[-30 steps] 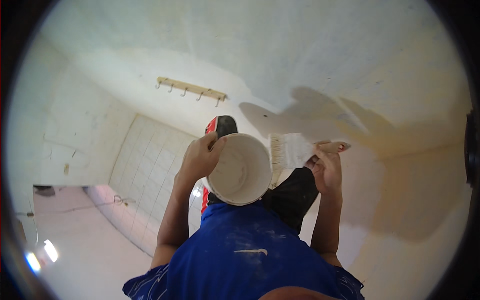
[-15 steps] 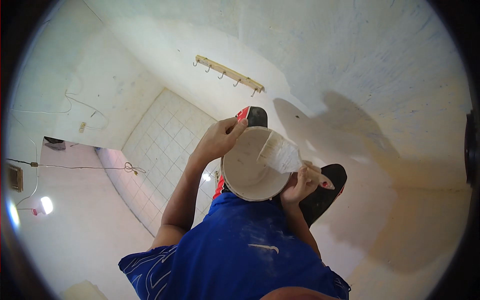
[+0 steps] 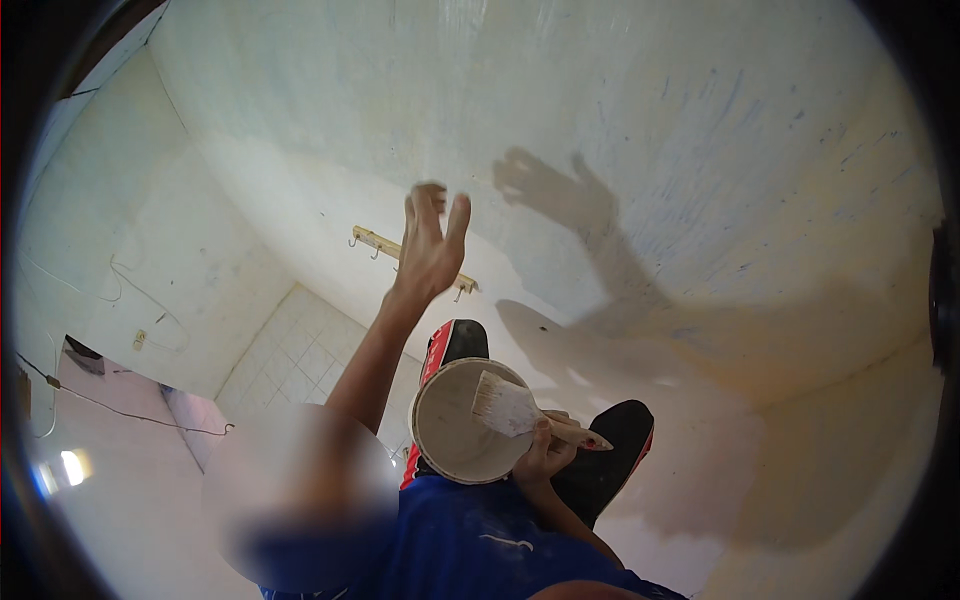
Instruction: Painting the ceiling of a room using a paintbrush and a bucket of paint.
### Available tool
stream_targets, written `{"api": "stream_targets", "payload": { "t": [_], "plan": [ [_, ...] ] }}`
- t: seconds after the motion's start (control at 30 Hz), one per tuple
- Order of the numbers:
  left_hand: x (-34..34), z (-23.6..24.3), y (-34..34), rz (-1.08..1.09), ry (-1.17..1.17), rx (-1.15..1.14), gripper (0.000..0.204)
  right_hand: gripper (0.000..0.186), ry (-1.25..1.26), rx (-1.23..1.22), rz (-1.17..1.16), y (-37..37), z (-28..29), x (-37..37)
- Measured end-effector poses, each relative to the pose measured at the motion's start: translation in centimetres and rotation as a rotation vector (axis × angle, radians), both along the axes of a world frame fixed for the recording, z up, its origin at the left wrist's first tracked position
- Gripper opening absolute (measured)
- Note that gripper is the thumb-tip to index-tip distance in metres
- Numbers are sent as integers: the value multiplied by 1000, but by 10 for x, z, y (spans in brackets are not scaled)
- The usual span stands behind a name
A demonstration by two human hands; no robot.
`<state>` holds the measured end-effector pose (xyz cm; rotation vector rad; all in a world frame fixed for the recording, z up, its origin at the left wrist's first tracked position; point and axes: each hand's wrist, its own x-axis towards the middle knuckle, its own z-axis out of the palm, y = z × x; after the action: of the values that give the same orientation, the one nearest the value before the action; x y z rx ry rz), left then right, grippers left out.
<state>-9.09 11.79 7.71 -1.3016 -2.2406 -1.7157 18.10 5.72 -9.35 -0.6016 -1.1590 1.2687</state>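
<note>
The left hand (image 3: 430, 245) is raised high in front of the pale painted wall (image 3: 620, 130), its fingers spread and slightly curled, palm toward the wall, with nothing in it; whether the fingertips touch the wall cannot be told. Its shadow falls on the wall just to the right. The right hand (image 3: 545, 455) is low, near the person's blue shirt (image 3: 480, 545), and it is closed around the wooden handle of a wide paintbrush (image 3: 520, 412), whose red tip sticks out to the right past the knuckles. The pale bristles of the brush point up and to the left and lie across the open mouth of a round white bucket (image 3: 450, 440), which sits between the two forearms, right against the right hand; it cannot be told what carries the bucket, since no grip on its rim or underside shows. Below the bucket, two dark shoes with red trim (image 3: 450, 345) stand on the floor close to the foot of the wall. To the left, a patch of white floor tiles (image 3: 300, 360) spreads out, and a narrow wooden rack with hooks (image 3: 375, 243) is fixed to the wall behind the left wrist. A thin dark cable (image 3: 120, 410) hangs along the wall at the far left.
</note>
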Motion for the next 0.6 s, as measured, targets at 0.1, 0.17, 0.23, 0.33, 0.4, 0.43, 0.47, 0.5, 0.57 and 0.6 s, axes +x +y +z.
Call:
{"api": "stream_targets", "payload": {
  "t": [0.1,0.17,0.23,0.33,0.4,0.43,0.47,0.5,0.57,0.6],
  "plan": [
    [-13,16,18,34,2,161,64,16,-14,-1,-14,1,-4,-2],
    [-22,22,16,6,-170,218,73,16,-11,-22,4,2,0,-5],
    [-24,29,15,-115,-512,335,97,15,-14,29,4,1,10,-4],
    [-21,41,9,-314,-853,361,104,15,-31,-24,21,2,17,-1],
    [-32,31,3,-307,-903,360,108,15,-37,-6,35,5,15,-4],
    [-33,26,2,-323,-927,361,108,15,-43,3,35,6,14,-4],
    [-35,20,3,-343,-953,359,108,15,-49,11,29,8,14,-3],
    [-41,12,9,-343,-965,353,108,15,-57,18,18,10,13,-2],
    [-58,-17,23,-249,-1008,321,114,15,-81,27,-2,9,10,5],
    [-85,-43,-7,-150,-995,348,114,15,-81,23,89,4,5,-3]
  ]
}}
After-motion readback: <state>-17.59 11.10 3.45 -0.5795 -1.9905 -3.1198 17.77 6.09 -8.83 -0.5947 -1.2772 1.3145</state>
